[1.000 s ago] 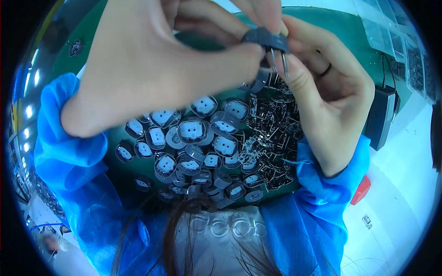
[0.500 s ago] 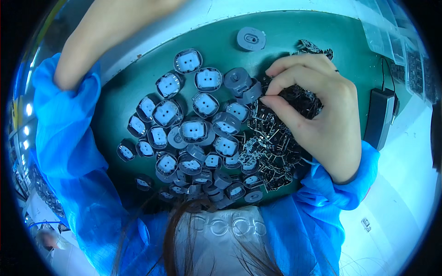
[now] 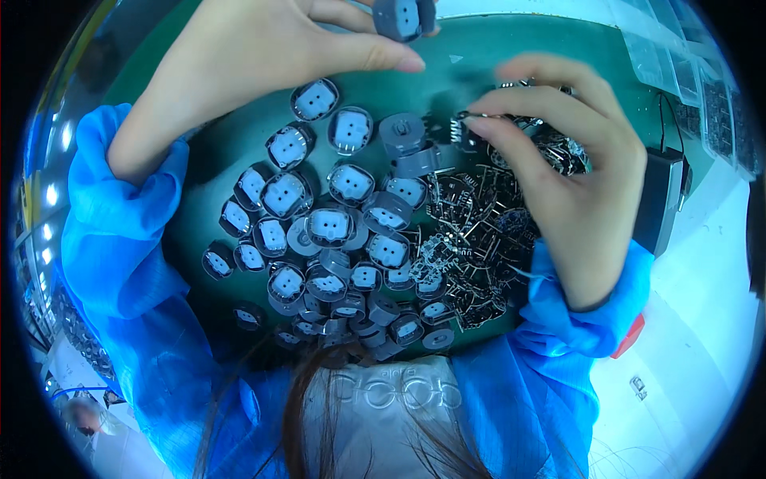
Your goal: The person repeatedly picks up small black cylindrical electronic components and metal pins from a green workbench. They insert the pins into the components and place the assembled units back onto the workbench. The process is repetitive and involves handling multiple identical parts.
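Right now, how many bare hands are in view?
2: the left hand, at upper left, holding a grey housing; the right hand, at upper right, pinching a small pronged part.

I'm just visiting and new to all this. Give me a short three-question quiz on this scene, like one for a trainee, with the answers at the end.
1. Which hand holds a round grey housing with a pale face?
2. True or false: the pile of small dark parts lies to the right of the grouped housings.
3. Choose one: the work surface under the parts is (A) red, (B) green, (C) yellow.

Key: 1. The left hand. 2. True. 3. B.
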### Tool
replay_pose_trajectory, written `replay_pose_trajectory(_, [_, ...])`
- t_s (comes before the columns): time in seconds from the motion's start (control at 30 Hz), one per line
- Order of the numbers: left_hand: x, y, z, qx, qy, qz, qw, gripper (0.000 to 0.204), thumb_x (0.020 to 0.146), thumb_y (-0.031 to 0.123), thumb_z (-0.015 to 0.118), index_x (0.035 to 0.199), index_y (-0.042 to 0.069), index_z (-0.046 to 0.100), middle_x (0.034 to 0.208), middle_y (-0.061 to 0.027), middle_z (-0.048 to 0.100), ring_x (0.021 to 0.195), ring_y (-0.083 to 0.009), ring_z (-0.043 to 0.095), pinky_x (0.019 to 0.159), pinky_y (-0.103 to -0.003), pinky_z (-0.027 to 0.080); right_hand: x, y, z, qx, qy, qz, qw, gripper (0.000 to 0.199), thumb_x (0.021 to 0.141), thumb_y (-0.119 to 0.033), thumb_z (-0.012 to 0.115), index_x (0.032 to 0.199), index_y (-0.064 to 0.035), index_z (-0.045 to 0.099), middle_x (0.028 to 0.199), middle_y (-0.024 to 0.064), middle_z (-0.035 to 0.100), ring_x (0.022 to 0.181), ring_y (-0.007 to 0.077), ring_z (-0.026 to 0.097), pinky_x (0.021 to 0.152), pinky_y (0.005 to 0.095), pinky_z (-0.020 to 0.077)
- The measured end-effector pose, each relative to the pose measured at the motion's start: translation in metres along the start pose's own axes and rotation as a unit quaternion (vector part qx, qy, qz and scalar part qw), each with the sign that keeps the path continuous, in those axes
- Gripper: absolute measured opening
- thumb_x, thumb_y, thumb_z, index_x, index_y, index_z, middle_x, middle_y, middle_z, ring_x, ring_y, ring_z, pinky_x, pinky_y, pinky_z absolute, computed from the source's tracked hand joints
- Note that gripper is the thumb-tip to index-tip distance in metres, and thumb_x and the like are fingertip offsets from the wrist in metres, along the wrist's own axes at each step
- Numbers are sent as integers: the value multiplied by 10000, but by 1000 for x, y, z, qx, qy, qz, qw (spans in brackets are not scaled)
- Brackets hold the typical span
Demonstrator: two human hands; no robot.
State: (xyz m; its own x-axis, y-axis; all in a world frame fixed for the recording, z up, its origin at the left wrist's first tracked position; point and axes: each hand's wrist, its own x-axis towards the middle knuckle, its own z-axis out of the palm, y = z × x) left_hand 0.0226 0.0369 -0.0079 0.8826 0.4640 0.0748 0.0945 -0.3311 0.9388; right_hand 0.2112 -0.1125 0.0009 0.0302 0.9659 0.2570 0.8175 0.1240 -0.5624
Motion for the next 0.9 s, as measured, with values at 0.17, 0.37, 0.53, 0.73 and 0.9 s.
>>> replay_pose_trajectory(0.17, [2, 11, 17, -5, -12, -8, 1000, 375, 737, 4, 817, 1054, 44, 621, 1077, -109, 636, 1032, -177, 631, 722, -247, 589, -3, 4, -12, 186, -47, 81, 978, 161, 793, 11, 732, 944, 14, 678, 1041, 111, 669, 922, 157, 623, 813, 264, 476])
replay_pose_trajectory(0.37, [-7, -8, 20, -67, -71, 61, 993, 304, 731, 29, 822, 1005, 38, 690, 1070, -88, 614, 823, -119, 580, 639, -237, 461, -9, -4, -6, 271, -12, 156, 950, 162, 834, 6, 715, 985, 27, 659, 1002, 94, 667, 890, 147, 636, 808, 250, 489])
replay_pose_trajectory(0.53, [-10, -10, 27, -94, -31, 63, 993, 315, 772, 45, 798, 1067, 42, 690, 1097, -105, 600, 705, -109, 530, 583, -255, 416, -6, -12, 0, 197, -1, 112, 974, 152, 802, 28, 726, 946, 21, 679, 1005, 98, 653, 907, 161, 635, 809, 280, 510])
replay_pose_trajectory(0.73, [-16, -1, 27, -24, -41, 46, 998, 370, 838, -4, 726, 1190, 7, 610, 1093, -137, 615, 695, -128, 583, 601, -225, 486, -2, -1, 5, 43, 63, -60, 995, 140, 748, 76, 725, 876, 21, 707, 983, 110, 653, 878, 178, 650, 778, 278, 526])
replay_pose_trajectory(0.9, [-15, -9, 28, -101, -71, 15, 992, 350, 849, -36, 698, 1180, -15, 587, 1057, -160, 641, 752, -128, 644, 644, -220, 546, -3, -7, 8, 50, 80, -28, 995, 174, 708, 110, 730, 857, 20, 712, 954, 112, 660, 858, 188, 657, 743, 278, 524])
